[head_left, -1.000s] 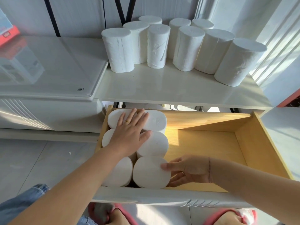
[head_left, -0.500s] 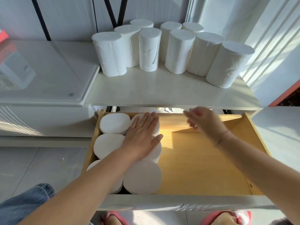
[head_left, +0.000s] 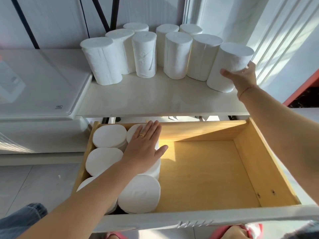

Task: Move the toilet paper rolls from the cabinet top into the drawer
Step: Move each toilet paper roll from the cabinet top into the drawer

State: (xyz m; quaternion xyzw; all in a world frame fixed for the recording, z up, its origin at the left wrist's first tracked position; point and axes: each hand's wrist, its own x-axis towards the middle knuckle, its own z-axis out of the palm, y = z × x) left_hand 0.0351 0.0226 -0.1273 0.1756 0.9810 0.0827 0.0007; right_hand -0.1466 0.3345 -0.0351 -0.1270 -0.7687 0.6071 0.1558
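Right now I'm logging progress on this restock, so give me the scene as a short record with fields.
rolls on cabinet top: nine, upright
rolls in drawer: six visible, on end, packed at its left side
drawer space: right part bare
left hand: flat on the packed rolls
right hand: wrapped round the rightmost roll, which stands on the top

The left forearm (head_left: 96, 183) hides perhaps a sixth drawer roll (head_left: 86, 184).
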